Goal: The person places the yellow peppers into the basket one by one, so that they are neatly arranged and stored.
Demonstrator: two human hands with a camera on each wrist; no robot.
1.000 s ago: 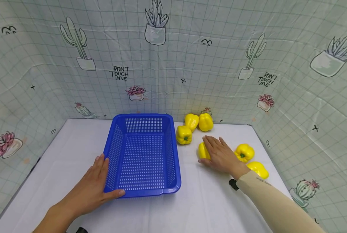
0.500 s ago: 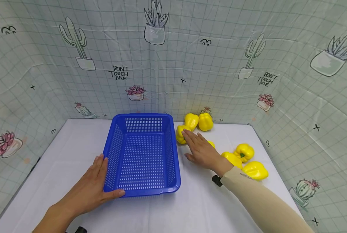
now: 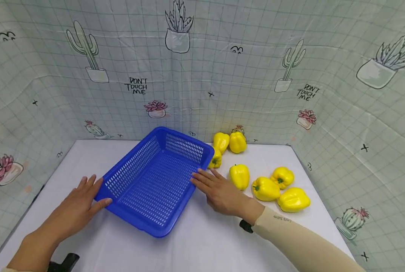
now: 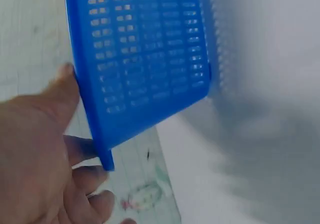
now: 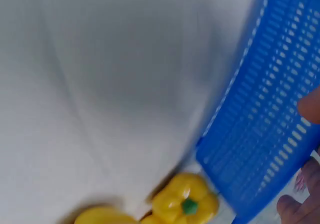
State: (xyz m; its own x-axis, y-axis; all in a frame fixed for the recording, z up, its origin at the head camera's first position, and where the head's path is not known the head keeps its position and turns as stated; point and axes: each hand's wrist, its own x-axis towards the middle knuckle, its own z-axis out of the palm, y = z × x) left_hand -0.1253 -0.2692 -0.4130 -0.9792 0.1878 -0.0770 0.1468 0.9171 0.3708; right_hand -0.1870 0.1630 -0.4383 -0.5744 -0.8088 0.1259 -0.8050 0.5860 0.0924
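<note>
At the far left, one left hand (image 3: pixel 71 211) is at the near left corner of the basket. Its thumb is spread well away from the other fingers, and the rim corner lies between them; the thumb touches the rim. The left wrist view shows some of these fingers bent loosely beside the rim.

Next comes one blue basket (image 3: pixel 148 231), rectangular and with many slots, slightly left of the middle of the white counter (image 3: pixel 202 249). It is turned slantwise, with one corner toward the person. I cannot tell if its whole bottom rests on the counter.

One right hand (image 3: pixel 222 194), below a beige sleeve (image 3: pixel 301 234), pinches the right side of the basket: the fingers lie over the rim, close together, and the right wrist view shows the thumb against the outer wall.

The yellow bell peppers are seven in number, all to the right of the basket. Three are in the back group: one pepper (image 3: pixel 216 160) partly hidden by the basket corner, then two (image 3: pixel 220 142) (image 3: pixel 237 142) side by side. One single pepper (image 3: pixel 239 176) lies just beyond the right hand. Three more (image 3: pixel 265 189) (image 3: pixel 282 177) (image 3: pixel 294 199) lie close together at the right.
</note>
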